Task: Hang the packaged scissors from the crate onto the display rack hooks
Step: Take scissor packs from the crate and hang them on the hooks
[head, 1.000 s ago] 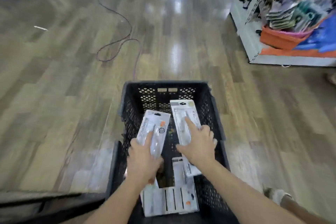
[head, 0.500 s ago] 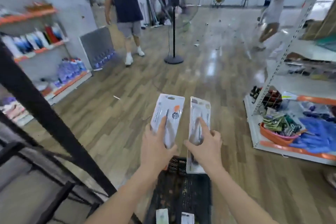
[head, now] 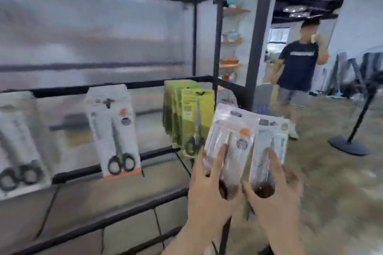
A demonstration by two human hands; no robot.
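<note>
The person stands close to the black display rack [head: 209,79], with both hands raised in front of it. The left hand [head: 209,196] grips one white scissors pack [head: 232,141] from below, the index finger lying straight up the front and the thumb behind. The right hand [head: 275,196] grips a second white pack [head: 269,147] in the same manner. The two packs are upright, side by side, and their edges overlap a little. They are just to the right of a bunch of green packs [head: 190,118] hanging on the rack. More to the left hangs a white pack with black-handled scissors [head: 114,132], and another one [head: 18,143] at the far left edge. In the background another person [head: 296,72] stands near a black floor stand [head: 352,141].
</note>
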